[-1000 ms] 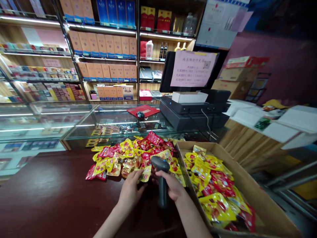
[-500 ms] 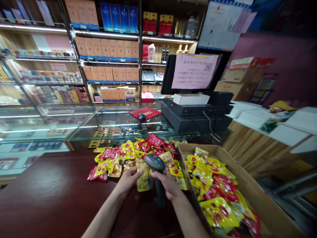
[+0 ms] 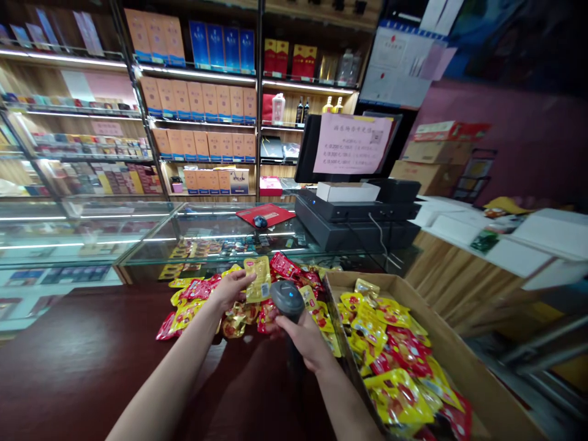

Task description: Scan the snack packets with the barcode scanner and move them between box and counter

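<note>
My left hand [image 3: 233, 289] pinches the edge of a gold snack packet [image 3: 258, 280], raised over the heap of snack packets [image 3: 195, 289] on the dark red tabletop. A small barcode label shows on the packet's lower right. Wrapped round the handle of a black barcode scanner [image 3: 287, 297] is my right hand [image 3: 301, 331], with the scanner's head just right of and below the gold packet. Red, yellow and gold packets make up the heap, partly hidden behind my hands.
To the right is a cardboard box [image 3: 395, 283] holding several packets. Beyond the heap stand a glass counter [image 3: 156, 236], a mouse [image 3: 260, 222] on a red mat [image 3: 275, 214], and a monitor [image 3: 305, 150] above a black cash drawer [image 3: 349, 229]. Stocked shelves line the back.
My left hand has moved up and slightly left with the gold packet, away from the scanner's front. The scanner in my right hand has shifted only a little. The view has tilted slightly.
</note>
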`<state>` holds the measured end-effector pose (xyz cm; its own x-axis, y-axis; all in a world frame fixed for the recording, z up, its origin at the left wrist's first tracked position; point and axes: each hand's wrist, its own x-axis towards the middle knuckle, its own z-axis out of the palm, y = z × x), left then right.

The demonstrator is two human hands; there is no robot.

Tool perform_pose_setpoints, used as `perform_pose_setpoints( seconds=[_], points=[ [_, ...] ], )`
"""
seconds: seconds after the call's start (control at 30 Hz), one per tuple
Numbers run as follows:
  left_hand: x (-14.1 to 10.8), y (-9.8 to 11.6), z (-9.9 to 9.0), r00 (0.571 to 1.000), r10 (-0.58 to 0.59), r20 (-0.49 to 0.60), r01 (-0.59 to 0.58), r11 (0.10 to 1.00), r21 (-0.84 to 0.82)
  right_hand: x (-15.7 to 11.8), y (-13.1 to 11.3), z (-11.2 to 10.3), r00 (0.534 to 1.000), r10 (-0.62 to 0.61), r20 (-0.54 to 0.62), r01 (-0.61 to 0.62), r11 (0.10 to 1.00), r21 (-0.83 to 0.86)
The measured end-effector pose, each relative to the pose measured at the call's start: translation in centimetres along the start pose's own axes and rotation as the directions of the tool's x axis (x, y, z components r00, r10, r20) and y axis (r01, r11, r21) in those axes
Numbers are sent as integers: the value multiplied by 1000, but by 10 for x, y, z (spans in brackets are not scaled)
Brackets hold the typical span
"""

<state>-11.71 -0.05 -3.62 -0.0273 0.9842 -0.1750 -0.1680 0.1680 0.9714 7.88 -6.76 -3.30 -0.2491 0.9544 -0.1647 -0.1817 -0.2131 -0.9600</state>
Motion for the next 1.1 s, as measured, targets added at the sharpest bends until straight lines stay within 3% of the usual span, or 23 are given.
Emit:
perform_pose_setpoints(
  seconds=[0.23, 0.47, 0.77, 1.1],
  points=[
    [3, 2, 1, 998, -21, 55, 21, 1000, -2, -2, 5, 8, 998, 58, -32, -63, 979, -196],
    [4, 2, -2, 997, -6, 71, 6, 1000, -2, -4, 3, 10, 999, 41, -35, -49, 964, -262],
    [-1, 10, 5, 999, -19, 51, 19, 1000, 17, -1, 11, 10, 999, 40, 3, -38, 969, -245],
    [2, 3, 2, 996, -25, 86, 22, 999, 46, 0, 18, 8, 1000, 26, -5, -27, 972, -231]
  ],
)
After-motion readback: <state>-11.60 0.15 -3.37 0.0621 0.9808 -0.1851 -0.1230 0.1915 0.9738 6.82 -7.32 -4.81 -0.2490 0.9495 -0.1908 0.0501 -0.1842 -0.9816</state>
